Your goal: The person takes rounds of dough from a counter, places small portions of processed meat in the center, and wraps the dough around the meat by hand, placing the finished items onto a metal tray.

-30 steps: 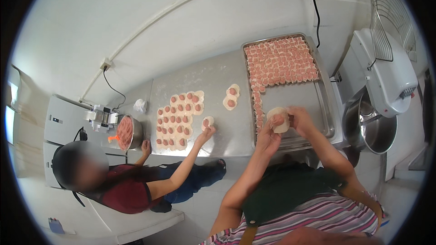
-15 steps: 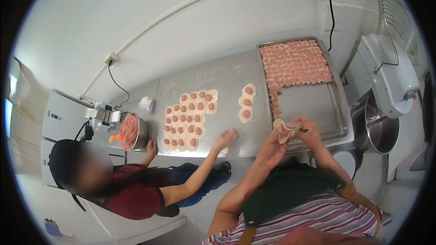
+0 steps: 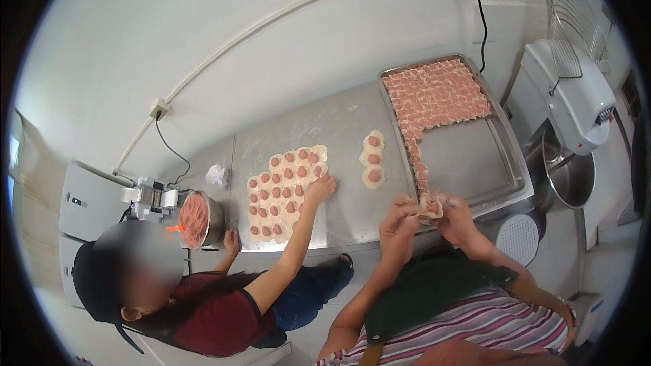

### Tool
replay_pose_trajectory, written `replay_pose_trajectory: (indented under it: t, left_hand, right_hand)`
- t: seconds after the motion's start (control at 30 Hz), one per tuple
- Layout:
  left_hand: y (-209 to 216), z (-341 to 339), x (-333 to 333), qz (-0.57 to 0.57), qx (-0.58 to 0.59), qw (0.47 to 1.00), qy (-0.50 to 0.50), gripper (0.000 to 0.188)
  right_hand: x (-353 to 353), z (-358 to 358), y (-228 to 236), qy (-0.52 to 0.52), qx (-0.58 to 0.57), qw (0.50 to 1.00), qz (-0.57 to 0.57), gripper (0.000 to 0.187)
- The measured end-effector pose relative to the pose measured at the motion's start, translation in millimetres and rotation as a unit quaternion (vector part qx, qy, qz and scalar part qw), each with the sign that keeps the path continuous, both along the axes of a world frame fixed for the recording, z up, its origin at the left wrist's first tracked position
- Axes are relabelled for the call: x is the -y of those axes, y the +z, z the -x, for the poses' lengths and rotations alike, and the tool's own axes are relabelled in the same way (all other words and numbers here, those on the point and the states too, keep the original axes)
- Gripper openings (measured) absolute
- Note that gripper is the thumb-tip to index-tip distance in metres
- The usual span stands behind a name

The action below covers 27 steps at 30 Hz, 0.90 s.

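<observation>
Close to the tray's near corner, my left hand [image 3: 399, 222] and my right hand [image 3: 457, 219] pinch a meat-filled dumpling [image 3: 431, 211] between them, its pale wrapper gathered around pink filling. The metal tray [image 3: 468, 152] holds tight rows of open-topped dumplings [image 3: 437, 95], with a narrow column running down its left side toward my hands. Left of the tray, a short strip of wrappers with meat [image 3: 373, 158] lies on the steel table [image 3: 346, 112].
A co-worker's hand [image 3: 321, 188] touches a block of meat-topped wrappers [image 3: 274, 193] at left. Beyond stand a bowl of pink filling [image 3: 196, 220] and a small machine [image 3: 149, 196]. On the right are a mixer [image 3: 569, 95] and a perforated white stool [image 3: 517, 238].
My hands have drawn in around the dumpling, and its wrapper is more gathered. The co-worker's hand has moved left onto the wrappers. The view has shifted slightly.
</observation>
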State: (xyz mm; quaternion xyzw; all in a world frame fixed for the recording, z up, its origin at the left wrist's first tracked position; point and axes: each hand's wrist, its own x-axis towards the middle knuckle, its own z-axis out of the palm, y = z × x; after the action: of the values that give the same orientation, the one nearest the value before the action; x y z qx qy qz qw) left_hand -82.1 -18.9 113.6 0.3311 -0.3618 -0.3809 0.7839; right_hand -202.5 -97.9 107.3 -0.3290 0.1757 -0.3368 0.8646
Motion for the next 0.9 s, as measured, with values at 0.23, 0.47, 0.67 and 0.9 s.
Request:
replay_pose_trajectory:
  t: [0.23,0.47,0.67,0.9]
  left_hand:
    - [8,2,-6,-0.053,-0.232,0.968,-0.078,0.022]
    - [18,13,10,-0.09,-0.29,0.946,-0.114,0.019]
    - [24,22,33,0.021,-0.252,0.96,-0.121,0.022]
    - [51,36,31,-0.033,-0.158,0.987,0.009,0.015]
  right_hand:
    - [-10,-8,28,-0.162,-0.141,0.939,0.269,0.022]
    - [-5,5,49,-0.178,0.013,0.964,0.199,0.019]
    - [13,21,43,-0.244,-0.165,0.903,0.314,0.011]
    - [3,15,70,-0.247,-0.04,0.931,0.268,0.014]
